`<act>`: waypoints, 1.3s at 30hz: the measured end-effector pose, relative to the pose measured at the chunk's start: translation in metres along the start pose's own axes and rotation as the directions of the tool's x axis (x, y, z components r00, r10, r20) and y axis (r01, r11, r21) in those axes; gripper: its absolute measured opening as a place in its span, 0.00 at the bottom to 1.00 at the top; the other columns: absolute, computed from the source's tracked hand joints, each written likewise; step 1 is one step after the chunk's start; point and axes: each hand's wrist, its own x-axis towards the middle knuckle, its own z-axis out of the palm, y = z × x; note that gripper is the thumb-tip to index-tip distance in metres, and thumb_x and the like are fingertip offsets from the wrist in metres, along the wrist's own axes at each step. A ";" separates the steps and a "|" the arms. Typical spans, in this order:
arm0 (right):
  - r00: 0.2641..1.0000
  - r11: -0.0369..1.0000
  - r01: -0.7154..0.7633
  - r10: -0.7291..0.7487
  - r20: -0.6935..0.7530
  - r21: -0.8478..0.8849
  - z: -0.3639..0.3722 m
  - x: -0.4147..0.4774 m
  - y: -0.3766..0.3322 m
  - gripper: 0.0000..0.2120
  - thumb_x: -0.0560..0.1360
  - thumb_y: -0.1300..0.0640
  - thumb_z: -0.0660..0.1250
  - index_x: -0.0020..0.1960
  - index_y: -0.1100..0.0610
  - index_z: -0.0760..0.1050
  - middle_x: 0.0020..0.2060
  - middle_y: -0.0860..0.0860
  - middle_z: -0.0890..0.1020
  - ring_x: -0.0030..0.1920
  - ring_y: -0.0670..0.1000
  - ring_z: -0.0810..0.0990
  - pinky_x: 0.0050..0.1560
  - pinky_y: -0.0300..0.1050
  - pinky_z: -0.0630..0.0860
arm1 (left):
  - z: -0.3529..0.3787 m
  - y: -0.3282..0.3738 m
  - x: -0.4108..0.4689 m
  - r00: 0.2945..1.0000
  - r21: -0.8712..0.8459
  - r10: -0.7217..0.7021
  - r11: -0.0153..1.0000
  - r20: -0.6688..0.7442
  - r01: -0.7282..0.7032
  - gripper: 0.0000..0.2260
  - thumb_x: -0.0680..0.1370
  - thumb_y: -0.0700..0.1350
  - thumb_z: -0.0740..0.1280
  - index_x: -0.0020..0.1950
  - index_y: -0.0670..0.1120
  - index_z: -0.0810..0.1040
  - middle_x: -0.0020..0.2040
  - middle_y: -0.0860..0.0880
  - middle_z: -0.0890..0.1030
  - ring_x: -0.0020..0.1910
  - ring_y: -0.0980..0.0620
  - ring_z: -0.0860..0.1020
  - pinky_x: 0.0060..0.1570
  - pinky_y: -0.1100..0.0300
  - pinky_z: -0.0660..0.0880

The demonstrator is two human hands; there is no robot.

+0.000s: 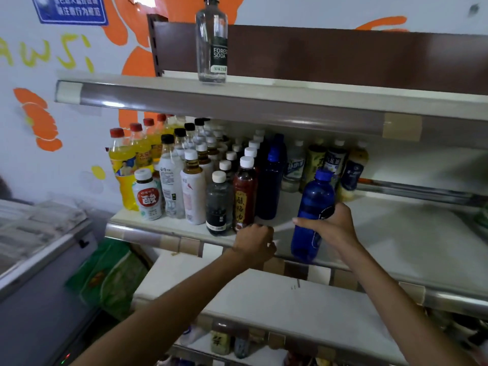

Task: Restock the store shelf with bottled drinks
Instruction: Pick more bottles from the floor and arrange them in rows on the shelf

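Both bare forearms rise from the bottom edge toward the middle shelf (pixel 396 233), passing over the white lower shelf (pixel 264 299).

The left hand (pixel 254 241) sits at the middle shelf's front lip, back of the hand toward the camera. Its fingers are clenched inward, and I cannot tell whether they grip the lip, something small, or nothing.

To its right, the right hand (pixel 330 225) grasps the blue bottle (pixel 314 215) around its middle. The thumb lies across the near side and the fingers wrap round behind. The bottle's long axis is close to upright, leaning so the blue cap points up and slightly right. Its base hangs level with the shelf's front lip, in the open stretch of shelf right of the stocked rows.

Just behind the left hand stand a black-labelled bottle (pixel 219 204) and a brown bottle (pixel 244 196), with an upright dark blue bottle (pixel 270 186) beside them. Farther left are the yellow soda bottles (pixel 124 165). All rows run back under the upper shelf (pixel 290 88), where a clear bottle (pixel 212 40) stands alone.
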 end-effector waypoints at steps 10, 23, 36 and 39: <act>0.999 0.998 -0.005 0.002 -0.043 -0.064 0.058 0.024 -0.016 0.35 0.55 0.56 0.85 0.59 0.55 0.75 0.53 0.50 0.81 0.54 0.52 0.79 0.57 0.50 0.75 | -0.008 -0.051 -0.022 0.997 0.079 0.043 0.996 0.067 -0.048 0.12 0.77 0.48 0.68 0.59 0.46 0.77 0.61 0.45 0.77 0.57 0.45 0.77 0.53 0.54 0.75; 0.997 0.985 -0.083 0.083 -0.004 -0.154 0.074 0.017 0.005 0.38 0.61 0.59 0.82 0.66 0.54 0.67 0.57 0.48 0.76 0.57 0.51 0.75 0.57 0.45 0.71 | -0.016 -0.071 -0.023 0.966 0.128 0.211 0.965 0.148 -0.230 0.15 0.77 0.41 0.68 0.63 0.47 0.76 0.60 0.45 0.78 0.57 0.45 0.77 0.52 0.54 0.75; 0.994 0.942 -0.092 0.104 0.020 -0.322 0.081 0.004 0.031 0.26 0.63 0.62 0.80 0.57 0.59 0.72 0.49 0.53 0.80 0.48 0.53 0.80 0.46 0.43 0.75 | -0.014 -0.078 -0.015 0.964 0.092 0.219 0.968 0.151 -0.234 0.16 0.76 0.42 0.69 0.64 0.45 0.76 0.61 0.44 0.78 0.59 0.45 0.76 0.56 0.55 0.74; 0.994 0.936 -0.088 0.103 0.024 -0.342 0.089 0.007 0.029 0.27 0.63 0.62 0.80 0.58 0.60 0.72 0.50 0.53 0.80 0.47 0.52 0.78 0.45 0.41 0.73 | -0.013 -0.077 -0.015 0.963 0.111 0.224 0.964 0.149 -0.242 0.16 0.76 0.42 0.69 0.64 0.45 0.76 0.61 0.44 0.77 0.59 0.45 0.76 0.56 0.55 0.74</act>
